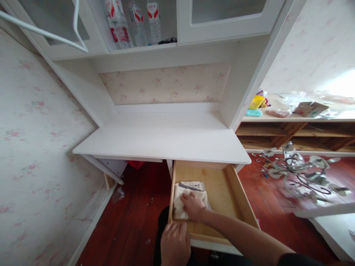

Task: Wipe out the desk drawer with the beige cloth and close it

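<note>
A wooden drawer (219, 184) stands pulled out from under the right part of a white desk (163, 133). Inside it, against the left wall, lies a folded cream cloth (179, 210) with a grey strip near its far edge. My right hand (193, 207) rests on top of this cloth, fingers lying on it and slightly apart. At the drawer's near left corner, my left hand (175, 242) is closed over the front edge, its fingertips hidden from me.
Plastic bottles (154, 24) stand in the cabinet above the desk. A metal chandelier (307, 170) lies on the red wooden floor at right, near a low shelf (294, 120) with a yellow container (256, 102) on top. Wallpapered wall (36, 147) borders the left.
</note>
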The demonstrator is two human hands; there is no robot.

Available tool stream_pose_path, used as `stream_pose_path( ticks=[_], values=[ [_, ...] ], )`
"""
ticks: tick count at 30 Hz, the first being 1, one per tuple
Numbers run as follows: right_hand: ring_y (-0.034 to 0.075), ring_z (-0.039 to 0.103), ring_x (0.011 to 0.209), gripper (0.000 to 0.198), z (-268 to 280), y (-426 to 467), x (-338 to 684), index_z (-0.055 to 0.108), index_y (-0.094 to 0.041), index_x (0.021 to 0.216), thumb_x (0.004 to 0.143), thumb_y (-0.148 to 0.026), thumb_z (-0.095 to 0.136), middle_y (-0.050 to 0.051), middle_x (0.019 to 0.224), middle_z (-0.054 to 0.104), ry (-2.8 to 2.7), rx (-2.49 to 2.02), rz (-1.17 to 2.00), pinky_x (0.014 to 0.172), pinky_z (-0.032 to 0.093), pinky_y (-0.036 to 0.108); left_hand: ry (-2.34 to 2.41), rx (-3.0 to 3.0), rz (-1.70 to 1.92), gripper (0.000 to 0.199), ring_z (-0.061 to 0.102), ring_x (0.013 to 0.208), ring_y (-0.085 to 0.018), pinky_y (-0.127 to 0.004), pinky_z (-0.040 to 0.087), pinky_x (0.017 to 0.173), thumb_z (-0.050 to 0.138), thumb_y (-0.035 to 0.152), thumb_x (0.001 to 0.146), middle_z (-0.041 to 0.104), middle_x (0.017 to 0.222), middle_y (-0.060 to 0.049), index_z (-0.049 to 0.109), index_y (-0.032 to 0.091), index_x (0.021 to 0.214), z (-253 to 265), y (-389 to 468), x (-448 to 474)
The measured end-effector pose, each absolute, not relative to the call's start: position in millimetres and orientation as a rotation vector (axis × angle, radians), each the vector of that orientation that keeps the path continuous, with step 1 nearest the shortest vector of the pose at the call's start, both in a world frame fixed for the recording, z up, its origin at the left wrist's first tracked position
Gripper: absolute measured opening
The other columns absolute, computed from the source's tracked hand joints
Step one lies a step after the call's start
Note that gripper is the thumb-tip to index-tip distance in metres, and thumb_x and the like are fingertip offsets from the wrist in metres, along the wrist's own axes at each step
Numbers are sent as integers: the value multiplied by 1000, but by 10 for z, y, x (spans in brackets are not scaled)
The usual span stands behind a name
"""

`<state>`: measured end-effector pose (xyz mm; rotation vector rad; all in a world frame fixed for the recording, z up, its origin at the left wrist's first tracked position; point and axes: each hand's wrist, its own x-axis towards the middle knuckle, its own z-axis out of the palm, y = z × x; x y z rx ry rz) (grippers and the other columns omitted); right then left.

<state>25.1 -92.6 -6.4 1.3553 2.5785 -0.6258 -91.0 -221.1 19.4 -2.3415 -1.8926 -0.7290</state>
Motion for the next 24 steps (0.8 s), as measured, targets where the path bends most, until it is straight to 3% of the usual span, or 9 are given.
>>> stream_pose_path(
  ticks=[5,9,17,24],
  values=[
    [36,41,125,54,-81,-396,150,45,-21,136,83,-12,48,13,143,43,2472,1502,-575,84,50,46,-1930,-2321,-727,22,56,64,-17,-33,35,68,52,10,74,62,66,3,58,25,88,158,-2213,-903],
    [35,36,129,55,-130,-80,163,38,-23,141,87,-14,45,13,149,33,2393,1602,-574,86,49,49,-1932,-2336,-716,19,54,61,-17,-33,33,67,52,9,73,60,63,3,56,25,82,168,-2208,-903],
    [32,30,134,58,-233,-62,737,32,-28,145,89,-16,37,7,154,27,2354,1632,-607,92,47,50,-1918,-2322,-754,17,54,62,-17,-33,32,67,49,11,78,59,63,4,57,25,84,129,-2209,-908],
    [31,25,139,68,-253,-138,1564,30,-33,146,82,-9,38,-1,156,24,2238,1727,-600,96,45,50,-1935,-2368,-730,19,55,65,-18,-34,32,68,45,10,81,61,66,3,58,24,82,177,-2215,-911]
  ],
)
